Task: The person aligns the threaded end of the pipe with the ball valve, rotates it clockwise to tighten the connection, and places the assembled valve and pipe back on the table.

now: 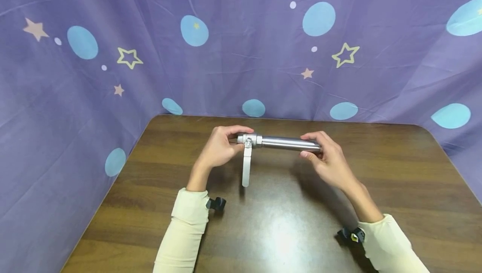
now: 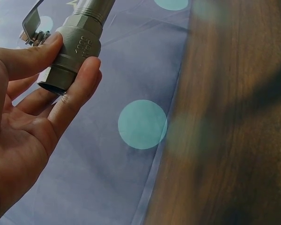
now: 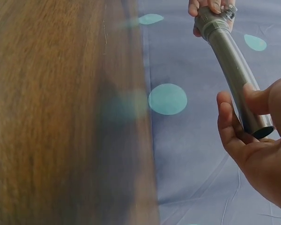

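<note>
While the left hand [image 1: 222,146] and right hand [image 1: 331,162] have fingers clamped on valve [image 1: 254,140] and pipe [image 1: 282,142] respectively, above the surface [image 1: 132,206] near its far edge, I judge a slack grip could let both drop.

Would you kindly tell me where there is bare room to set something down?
The table is bare left of the left sleeve, right of the right sleeve, and between them, on the near side of the pipe. It is crowded around the pipe: the left hand holds the valve, the right hand the pipe's other end.
</note>
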The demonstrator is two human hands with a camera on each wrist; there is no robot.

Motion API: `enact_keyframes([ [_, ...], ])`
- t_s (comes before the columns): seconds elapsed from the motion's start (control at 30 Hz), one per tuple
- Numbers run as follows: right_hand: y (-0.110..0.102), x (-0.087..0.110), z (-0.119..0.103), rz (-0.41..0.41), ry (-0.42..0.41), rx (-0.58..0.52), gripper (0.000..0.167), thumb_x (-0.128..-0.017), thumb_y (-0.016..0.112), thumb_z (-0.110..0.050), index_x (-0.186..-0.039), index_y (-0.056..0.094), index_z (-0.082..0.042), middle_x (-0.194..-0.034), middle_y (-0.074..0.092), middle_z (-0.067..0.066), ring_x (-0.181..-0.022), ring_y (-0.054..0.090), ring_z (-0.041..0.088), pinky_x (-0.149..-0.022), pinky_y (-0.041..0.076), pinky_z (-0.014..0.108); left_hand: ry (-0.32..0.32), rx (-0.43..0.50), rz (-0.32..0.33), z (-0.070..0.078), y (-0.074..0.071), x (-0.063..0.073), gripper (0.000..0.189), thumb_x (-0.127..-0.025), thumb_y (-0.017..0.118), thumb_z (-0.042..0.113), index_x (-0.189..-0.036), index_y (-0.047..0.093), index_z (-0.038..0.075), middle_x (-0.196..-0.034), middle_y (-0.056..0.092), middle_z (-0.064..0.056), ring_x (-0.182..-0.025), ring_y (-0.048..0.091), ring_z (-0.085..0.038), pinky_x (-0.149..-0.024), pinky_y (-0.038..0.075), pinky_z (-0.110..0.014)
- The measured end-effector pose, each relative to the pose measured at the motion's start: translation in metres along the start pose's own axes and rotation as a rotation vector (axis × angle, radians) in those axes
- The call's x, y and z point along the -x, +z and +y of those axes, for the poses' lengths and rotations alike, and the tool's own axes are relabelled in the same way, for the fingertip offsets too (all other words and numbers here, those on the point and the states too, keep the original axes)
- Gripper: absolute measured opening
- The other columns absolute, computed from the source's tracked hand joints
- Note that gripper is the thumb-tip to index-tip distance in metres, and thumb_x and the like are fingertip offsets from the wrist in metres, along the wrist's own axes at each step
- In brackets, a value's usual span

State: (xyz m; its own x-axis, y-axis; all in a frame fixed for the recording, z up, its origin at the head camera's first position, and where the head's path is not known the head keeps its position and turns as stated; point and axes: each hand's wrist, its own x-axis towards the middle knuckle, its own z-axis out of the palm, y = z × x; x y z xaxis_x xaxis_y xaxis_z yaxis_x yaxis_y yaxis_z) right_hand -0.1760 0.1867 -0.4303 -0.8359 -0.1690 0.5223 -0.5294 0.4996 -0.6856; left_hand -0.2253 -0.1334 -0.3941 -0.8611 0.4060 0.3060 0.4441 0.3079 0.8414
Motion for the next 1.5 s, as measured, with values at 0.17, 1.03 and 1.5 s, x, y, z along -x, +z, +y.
enact_keyframes([
  [0.17, -0.0005, -0.0004, -0.0002, -0.01, 0.002, -0.051, 0.041, -0.088, 0.079, 0.012, -0.125, 0.071, -0.001, -0.112, 0.07, 0.011, -0.085, 0.068, -0.003, -0.07, 0.059, 0.013, -0.01, 0.001, 0.0, 0.0011, 0.0004, -0.0005, 0.043, -0.082, 0.069, -0.014, -0.121, 0.079, 0.001, -0.111, 0.081, -0.017, -0.087, 0.07, -0.014, -0.071, 0.059, -0.023],
  [1.03, -0.0019, -0.001, 0.0009, -0.043, 0.018, -0.008, 0.032, -0.102, 0.068, -0.001, -0.133, 0.07, -0.005, -0.094, 0.074, 0.008, -0.074, 0.071, 0.013, -0.066, 0.056, 0.015, -0.009, -0.009, 0.002, 0.0012, 0.0005, 0.0001, 0.042, -0.083, 0.069, -0.013, -0.122, 0.079, 0.001, -0.112, 0.081, -0.017, -0.088, 0.071, -0.013, -0.071, 0.058, -0.022],
  [1.5, 0.001, 0.0022, -0.001, -0.006, -0.09, 0.037, 0.049, -0.091, 0.077, 0.01, -0.136, 0.066, -0.005, -0.134, 0.059, 0.013, -0.118, 0.055, 0.011, -0.092, 0.046, 0.006, -0.011, 0.002, 0.01, 0.0013, 0.001, 0.0008, 0.041, -0.084, 0.07, -0.013, -0.122, 0.078, 0.0, -0.111, 0.08, -0.019, -0.084, 0.07, -0.009, -0.067, 0.057, -0.021],
])
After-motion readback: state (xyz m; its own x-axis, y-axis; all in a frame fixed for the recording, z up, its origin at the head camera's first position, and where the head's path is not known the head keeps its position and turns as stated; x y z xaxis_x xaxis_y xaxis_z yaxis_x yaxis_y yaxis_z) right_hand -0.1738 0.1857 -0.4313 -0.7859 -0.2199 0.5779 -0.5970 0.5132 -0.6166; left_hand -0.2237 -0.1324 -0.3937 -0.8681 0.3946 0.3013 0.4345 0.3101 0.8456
